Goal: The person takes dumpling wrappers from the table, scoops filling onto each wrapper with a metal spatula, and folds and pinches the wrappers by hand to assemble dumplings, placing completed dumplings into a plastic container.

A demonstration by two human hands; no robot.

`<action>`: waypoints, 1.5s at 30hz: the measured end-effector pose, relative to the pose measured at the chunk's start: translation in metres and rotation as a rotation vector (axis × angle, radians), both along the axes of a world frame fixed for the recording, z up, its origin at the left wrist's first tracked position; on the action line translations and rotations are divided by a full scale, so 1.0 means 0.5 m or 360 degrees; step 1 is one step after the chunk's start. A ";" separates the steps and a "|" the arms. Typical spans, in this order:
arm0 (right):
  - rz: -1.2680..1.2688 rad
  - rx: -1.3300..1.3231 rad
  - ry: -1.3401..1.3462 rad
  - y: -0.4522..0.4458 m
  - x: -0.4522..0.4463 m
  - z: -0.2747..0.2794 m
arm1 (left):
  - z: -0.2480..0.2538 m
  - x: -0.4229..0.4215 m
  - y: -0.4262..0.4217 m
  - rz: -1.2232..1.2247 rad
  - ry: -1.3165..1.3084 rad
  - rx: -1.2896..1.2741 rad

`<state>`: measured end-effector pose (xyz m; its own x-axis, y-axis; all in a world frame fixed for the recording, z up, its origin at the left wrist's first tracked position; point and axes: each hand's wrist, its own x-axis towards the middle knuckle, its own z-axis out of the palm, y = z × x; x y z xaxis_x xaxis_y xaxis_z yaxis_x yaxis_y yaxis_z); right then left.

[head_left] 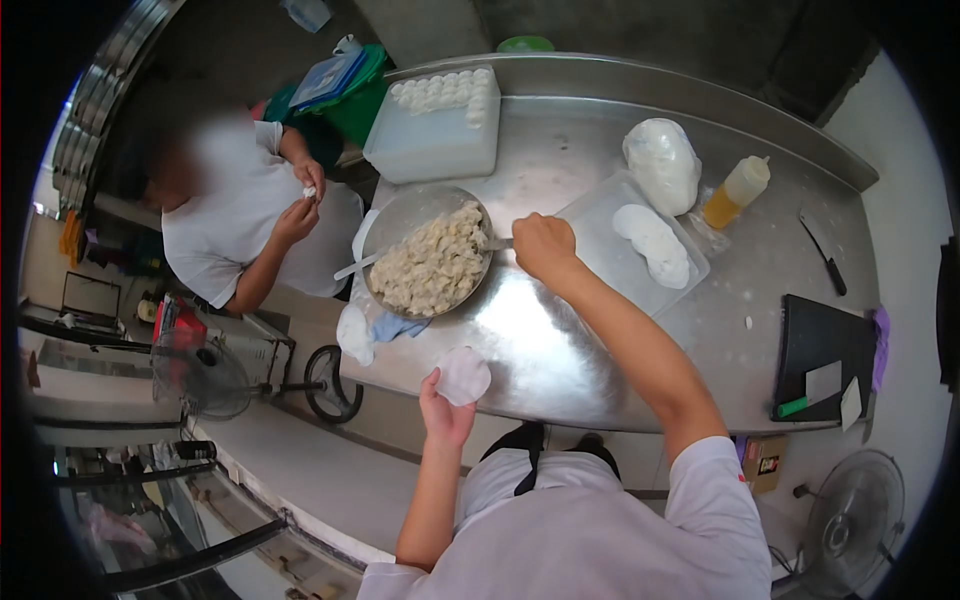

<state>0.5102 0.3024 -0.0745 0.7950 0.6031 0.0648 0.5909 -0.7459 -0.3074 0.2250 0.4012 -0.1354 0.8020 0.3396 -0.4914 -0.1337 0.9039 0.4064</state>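
A thin round dough wrapper (465,376) lies across the fingers of my left hand (447,418), near the table's front edge. My right hand (543,246) is closed around the handle of a metal utensil (499,243). Its far end is hidden in the pale, chunky filling (432,262), so I cannot tell its exact kind. The filling heaps up in a wide metal bowl (392,212). A second utensil with a light handle (358,266) leans over the bowl's left side, next to the co-worker.
A co-worker (240,200) at the left pinches a small white piece. Behind the bowl stands a plastic tub (432,150) with rows of dumplings. To the right are floured dough (652,246), a bag of flour (662,165), an oil bottle (737,192), a knife (826,258) and a black board (822,350).
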 end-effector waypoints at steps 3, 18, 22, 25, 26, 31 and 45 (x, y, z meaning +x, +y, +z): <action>0.0102 -0.0058 -0.0339 0.026 0.001 0.018 | -0.005 -0.015 -0.014 0.0003 0.0032 0.0011; 0.0107 -0.0022 0.0400 0.012 0.069 -0.094 | -0.038 -0.088 0.004 0.0149 0.0136 -0.0058; -0.0019 0.0372 0.0693 -0.027 0.068 -0.155 | -0.032 -0.068 0.003 0.0143 0.0155 -0.0035; -0.0078 0.0573 0.0700 -0.040 0.055 -0.163 | -0.024 -0.050 -0.001 0.0116 0.0135 -0.0019; -0.0108 0.0642 0.0690 -0.043 0.052 -0.158 | -0.023 -0.043 -0.002 0.0113 0.0138 -0.0020; -0.0014 0.0803 0.0772 -0.055 0.069 -0.140 | -0.033 0.015 0.008 0.0111 0.0175 0.0030; -0.0007 0.0689 0.0702 -0.061 0.062 -0.083 | -0.018 0.192 0.044 0.0170 0.0069 -0.0008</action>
